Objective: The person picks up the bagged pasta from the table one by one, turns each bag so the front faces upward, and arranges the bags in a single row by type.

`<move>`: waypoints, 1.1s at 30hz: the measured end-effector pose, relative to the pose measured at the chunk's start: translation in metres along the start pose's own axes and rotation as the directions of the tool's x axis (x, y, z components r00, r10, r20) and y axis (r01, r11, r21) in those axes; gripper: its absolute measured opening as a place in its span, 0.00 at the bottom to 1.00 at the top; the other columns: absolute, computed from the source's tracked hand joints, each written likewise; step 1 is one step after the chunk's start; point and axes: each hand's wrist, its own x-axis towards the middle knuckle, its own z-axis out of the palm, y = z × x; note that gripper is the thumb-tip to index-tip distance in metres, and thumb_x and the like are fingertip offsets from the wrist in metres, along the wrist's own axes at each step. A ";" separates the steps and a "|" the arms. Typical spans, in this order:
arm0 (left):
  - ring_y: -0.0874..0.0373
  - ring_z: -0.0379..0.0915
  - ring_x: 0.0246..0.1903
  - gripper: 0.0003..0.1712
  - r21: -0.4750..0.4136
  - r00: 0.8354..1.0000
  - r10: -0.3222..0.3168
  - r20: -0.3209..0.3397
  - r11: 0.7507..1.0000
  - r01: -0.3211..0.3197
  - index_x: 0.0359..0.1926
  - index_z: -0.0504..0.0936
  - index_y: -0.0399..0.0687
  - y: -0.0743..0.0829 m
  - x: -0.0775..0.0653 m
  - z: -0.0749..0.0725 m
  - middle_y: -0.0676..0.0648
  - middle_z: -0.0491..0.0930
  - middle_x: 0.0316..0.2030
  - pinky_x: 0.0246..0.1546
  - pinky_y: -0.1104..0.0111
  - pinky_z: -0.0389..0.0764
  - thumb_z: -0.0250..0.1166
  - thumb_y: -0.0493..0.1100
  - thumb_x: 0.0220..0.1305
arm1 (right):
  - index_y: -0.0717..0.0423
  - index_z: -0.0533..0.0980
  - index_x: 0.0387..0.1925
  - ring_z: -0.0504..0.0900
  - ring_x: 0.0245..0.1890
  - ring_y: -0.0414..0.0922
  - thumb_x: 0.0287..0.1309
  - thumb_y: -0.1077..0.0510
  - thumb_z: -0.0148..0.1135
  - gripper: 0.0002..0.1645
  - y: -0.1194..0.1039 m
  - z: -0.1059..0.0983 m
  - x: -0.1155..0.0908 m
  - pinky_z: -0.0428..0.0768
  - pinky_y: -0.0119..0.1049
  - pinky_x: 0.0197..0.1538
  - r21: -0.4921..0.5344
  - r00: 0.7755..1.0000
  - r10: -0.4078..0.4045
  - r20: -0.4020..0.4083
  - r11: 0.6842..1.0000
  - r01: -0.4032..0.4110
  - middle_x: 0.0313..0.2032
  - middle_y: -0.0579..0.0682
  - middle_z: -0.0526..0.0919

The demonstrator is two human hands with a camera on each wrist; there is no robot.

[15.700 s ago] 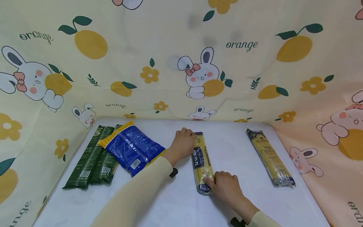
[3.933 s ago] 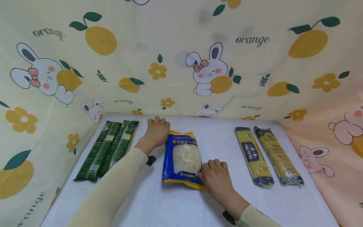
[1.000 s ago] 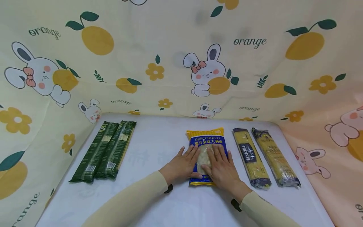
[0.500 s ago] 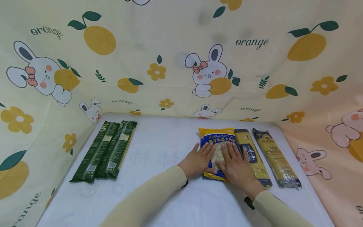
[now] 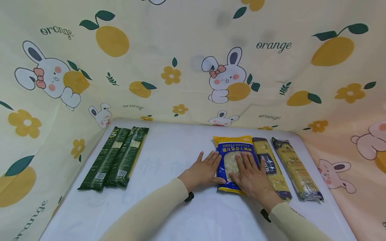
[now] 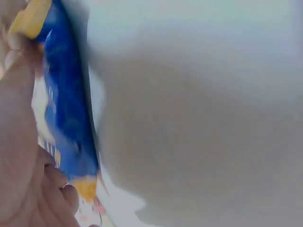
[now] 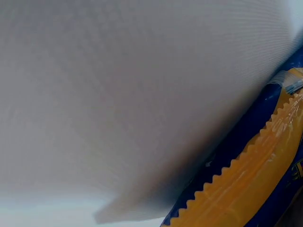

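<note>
A blue and yellow bag of orecchiette pasta (image 5: 230, 164) lies face up right of the table's middle, its right side against a La Sicilia spaghetti pack (image 5: 272, 175). My right hand (image 5: 253, 177) rests on the bag's front with straight fingers, partly covering its clear window. With fingers extended, my left hand (image 5: 201, 170) touches the bag's left edge. The left wrist view shows the blue side of the bag (image 6: 68, 109) along my left hand (image 6: 23, 142). In the right wrist view only the bag's jagged yellow end seal (image 7: 236, 184) shows, without the hand.
Another yellow pasta pack (image 5: 295, 170) lies right of the spaghetti, a narrow gap between them. Two long green packs, an outer one (image 5: 104, 159) and an inner one (image 5: 128, 157), lie side by side at the left. A printed cloth (image 5: 187, 43) walls in the white table (image 5: 169, 147).
From the left, over the green packs, the bag came to the middle, was turned face up, and slid right against the spaghetti, which itself moved right earlier. Lately my left hand has eased slightly left.
</note>
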 end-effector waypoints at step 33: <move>0.33 0.45 0.81 0.39 -0.022 0.925 -0.378 -0.036 0.926 0.377 0.82 0.54 0.34 -0.267 -0.201 0.005 0.31 0.51 0.81 0.75 0.30 0.45 0.48 0.56 0.85 | 0.56 0.51 0.84 0.46 0.83 0.65 0.77 0.29 0.46 0.50 0.003 0.008 -0.001 0.40 0.74 0.77 0.039 1.000 -0.001 -0.024 0.999 0.002 0.82 0.64 0.51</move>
